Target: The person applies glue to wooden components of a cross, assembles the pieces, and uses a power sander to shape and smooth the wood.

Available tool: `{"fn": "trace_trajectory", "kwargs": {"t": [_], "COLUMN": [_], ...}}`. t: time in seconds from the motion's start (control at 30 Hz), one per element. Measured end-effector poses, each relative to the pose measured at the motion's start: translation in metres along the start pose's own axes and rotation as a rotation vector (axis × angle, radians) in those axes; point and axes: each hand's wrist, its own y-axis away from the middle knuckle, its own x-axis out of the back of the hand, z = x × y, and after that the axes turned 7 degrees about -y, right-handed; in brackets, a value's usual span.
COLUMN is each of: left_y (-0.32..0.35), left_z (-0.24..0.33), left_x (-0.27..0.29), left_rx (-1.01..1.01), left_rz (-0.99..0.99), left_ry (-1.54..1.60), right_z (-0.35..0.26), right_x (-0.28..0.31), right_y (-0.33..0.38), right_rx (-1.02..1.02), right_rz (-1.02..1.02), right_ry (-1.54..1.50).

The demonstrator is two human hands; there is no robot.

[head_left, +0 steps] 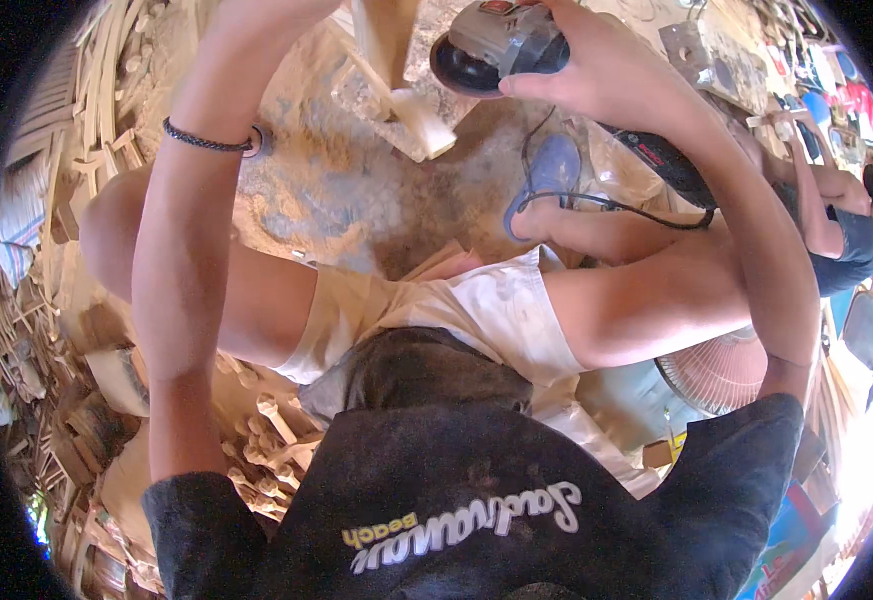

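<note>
The head-worn fisheye is looking steeply down from above the wearer, with the dark shirt [516,455] looming close at six o'clock. It is facing past the white shorts [504,303] toward the floor [356,215], which is lying farther off. The left hand [291,8] is meeting the frame's edge at eleven o'clock, while the right hand [588,72] is showing near one.

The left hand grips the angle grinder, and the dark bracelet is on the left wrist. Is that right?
Not quite: the head view shows the right hand gripping the angle grinder. The dark bracelet is on the left wrist, as stated.
</note>
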Motion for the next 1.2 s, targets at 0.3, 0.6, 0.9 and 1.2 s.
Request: {"fn": "trace_trajectory", "kwargs": {"t": [0.3, 0.6, 0.9, 1.2], "left_y": [0.015, 0.104, 0.137, 0.195], "left_z": [-0.014, -0.055, -0.147, -0.209], "left_x": [0.045, 0.211, 0.147, 0.124], "left_rx": [0.105, 0.282, 0.64, 0.905], "left_rz": [0.236, 0.677, 1.371, 1.576], "left_ry": [0.316, 0.344, 0.169, 0.076], "right_z": [0.013, 0.022, 0.028, -0.002], "right_x": [-0.011, -0.104, -0.189, -0.244], "right_y": [0.038, 0.067, 0.039, 0.004], "right_rx": [-0.015, -0.16, -0.222, -0.149], "right_rz": [0.392, 0.814, 0.833, 0.424], "right_ry": [-0.201, -0.628, -0.636, -0.542]}}
